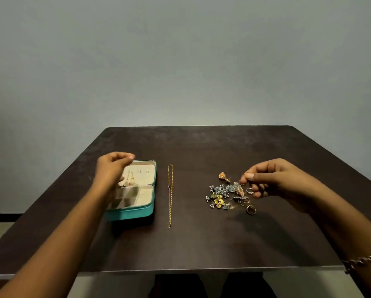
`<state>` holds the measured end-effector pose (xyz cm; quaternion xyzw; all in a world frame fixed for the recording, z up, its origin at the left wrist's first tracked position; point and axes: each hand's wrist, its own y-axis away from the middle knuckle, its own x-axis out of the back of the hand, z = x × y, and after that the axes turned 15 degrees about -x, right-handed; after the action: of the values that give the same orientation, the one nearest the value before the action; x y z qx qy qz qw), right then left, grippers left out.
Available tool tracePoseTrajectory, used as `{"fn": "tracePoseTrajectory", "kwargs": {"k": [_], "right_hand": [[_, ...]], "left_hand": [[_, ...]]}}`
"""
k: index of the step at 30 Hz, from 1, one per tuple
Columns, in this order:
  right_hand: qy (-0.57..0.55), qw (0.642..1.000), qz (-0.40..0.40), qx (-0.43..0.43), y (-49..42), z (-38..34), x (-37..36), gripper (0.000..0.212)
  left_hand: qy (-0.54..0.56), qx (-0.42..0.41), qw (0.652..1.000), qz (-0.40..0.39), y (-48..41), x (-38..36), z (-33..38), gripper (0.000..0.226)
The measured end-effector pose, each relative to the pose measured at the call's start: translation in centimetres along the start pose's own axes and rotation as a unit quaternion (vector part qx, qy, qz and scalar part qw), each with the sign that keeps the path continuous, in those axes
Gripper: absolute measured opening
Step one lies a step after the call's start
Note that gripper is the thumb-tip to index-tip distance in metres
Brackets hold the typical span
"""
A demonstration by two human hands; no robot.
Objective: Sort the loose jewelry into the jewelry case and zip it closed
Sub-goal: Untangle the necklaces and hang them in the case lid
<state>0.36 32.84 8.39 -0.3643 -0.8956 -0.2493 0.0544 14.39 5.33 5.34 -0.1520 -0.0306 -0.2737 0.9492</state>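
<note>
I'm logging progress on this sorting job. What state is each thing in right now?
Jewelry case: open, unzipped, lid laid back, on the table.
Gold chain: stretched straight on the table, outside the case.
Pile of earrings and rings: loose, unsorted, right of the chain.
Right hand: pinches a small piece above the pile.
Left hand: fingers curled over the case lid; blurred, hold unclear.
</note>
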Motion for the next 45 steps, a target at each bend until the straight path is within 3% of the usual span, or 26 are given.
{"fn": "tracePoseTrajectory", "kwargs": {"k": [6,13,15,21,25,29,34,45], "right_hand": [[0.012,1.000,-0.010,-0.005,0.1,-0.1,0.4,0.015],[0.013,1.000,-0.009,-0.004,0.1,0.0,0.1,0.037],[0.014,1.000,-0.012,-0.007,-0.1,0.1,0.0,0.039],[0.030,0.999,-0.028,-0.009,-0.6,0.6,-0.4,0.018],[0.064,0.997,-0.033,0.008,-0.9,0.5,-1.1,0.028],[0.073,0.996,-0.043,0.036,-1.8,-1.2,-2.0,0.013],[0.094,0.991,-0.081,0.056,-4.0,-5.0,-4.0,0.013],[0.158,0.973,-0.133,0.103,-10.2,-11.3,-11.7,0.015]], "left_hand": [[-0.043,0.063,0.996,0.039,-1.7,1.4,-4.4,0.009],[-0.096,0.078,0.992,-0.020,-2.7,1.6,-8.1,0.045],[-0.135,0.064,0.988,-0.025,-2.9,1.6,-8.8,0.043],[-0.117,0.076,0.990,-0.025,-3.1,1.5,-9.2,0.028],[-0.056,0.042,0.997,-0.042,-2.8,1.5,-9.0,0.031],[-0.044,-0.016,0.998,-0.052,-2.3,1.9,-9.2,0.030],[-0.046,-0.057,0.996,-0.056,-1.9,2.0,-9.6,0.030],[-0.049,-0.077,0.994,-0.053,-1.9,2.1,-10.5,0.027]]}}
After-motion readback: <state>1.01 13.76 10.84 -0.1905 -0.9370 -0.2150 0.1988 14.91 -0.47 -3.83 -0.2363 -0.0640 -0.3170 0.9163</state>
